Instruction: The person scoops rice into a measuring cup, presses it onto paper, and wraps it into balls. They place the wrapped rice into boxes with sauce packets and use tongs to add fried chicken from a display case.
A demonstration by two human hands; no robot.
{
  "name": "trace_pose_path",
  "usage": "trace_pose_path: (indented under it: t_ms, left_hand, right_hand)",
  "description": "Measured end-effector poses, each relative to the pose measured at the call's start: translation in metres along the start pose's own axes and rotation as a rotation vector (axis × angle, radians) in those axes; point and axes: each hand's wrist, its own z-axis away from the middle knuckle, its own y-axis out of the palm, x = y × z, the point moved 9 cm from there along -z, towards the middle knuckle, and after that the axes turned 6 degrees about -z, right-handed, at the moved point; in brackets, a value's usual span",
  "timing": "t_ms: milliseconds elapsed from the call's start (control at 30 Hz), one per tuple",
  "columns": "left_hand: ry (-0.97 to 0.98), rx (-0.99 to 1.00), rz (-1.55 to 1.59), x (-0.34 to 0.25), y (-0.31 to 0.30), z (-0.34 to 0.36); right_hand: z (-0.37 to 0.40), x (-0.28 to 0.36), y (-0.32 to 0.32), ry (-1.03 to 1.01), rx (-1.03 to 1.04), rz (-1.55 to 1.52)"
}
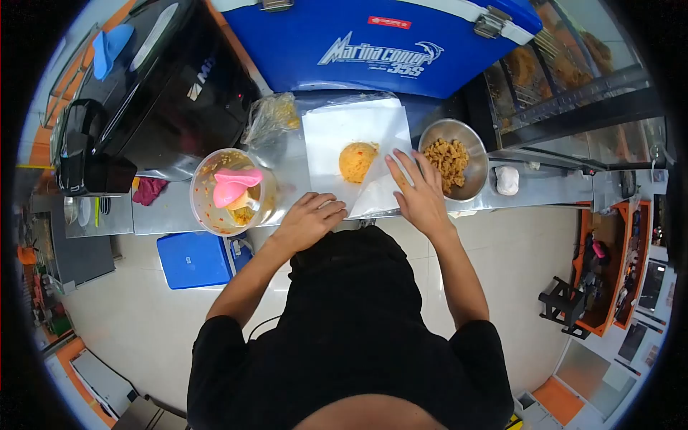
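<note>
A round mound of orange-yellow rice [356, 160] lies on white wrapping paper [326, 132] on the metal counter. My right hand [421, 195] rests just right of the rice, its fingers spread over a raised or folded flap of the paper. At the paper's lower left corner is my left hand [309, 221], with its fingers stretched out along the near edge. Right of the paper, close to my right fingertips, a steel bowl [478, 161] holds brown chopped pieces of food [446, 165]. To the left stands a clear plastic tub [199, 188] of rice containing a pink rice scoop [236, 185].
A blue cooler box [287, 54] stands behind the paper. A large black rice warmer [165, 93] is at the left, with a crumpled plastic bag [271, 118] beside it. A glass display case [559, 79] and a small white bundle [507, 180] are at the right.
</note>
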Motion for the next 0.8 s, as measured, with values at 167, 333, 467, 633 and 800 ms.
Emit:
trace_pose_path:
  t_ms: [167, 333, 467, 633, 800]
  left_hand:
    - [0.032, 0.033, 0.000, 0.008, 0.005, 0.003]
    - [-0.138, 0.017, 0.138, 0.023, 0.000, 0.014]
    - [-0.330, -0.048, 0.242, 0.039, 0.006, 0.025]
    - [-0.617, -0.180, 0.477, 0.072, 0.027, 0.042]
    - [-0.608, -0.274, 0.474, 0.075, 0.043, 0.040]
  right_hand:
    - [-0.031, -0.031, 0.023, -0.009, 0.078, -0.139]
    - [-0.043, -0.038, 0.028, 0.043, 0.125, -0.286]
    - [-0.038, -0.038, 0.035, 0.330, 0.323, -0.572]
    - [0.027, -0.064, 0.050, 0.289, 0.088, -0.655]
    - [0.049, -0.082, 0.047, 0.361, 0.050, -0.801]
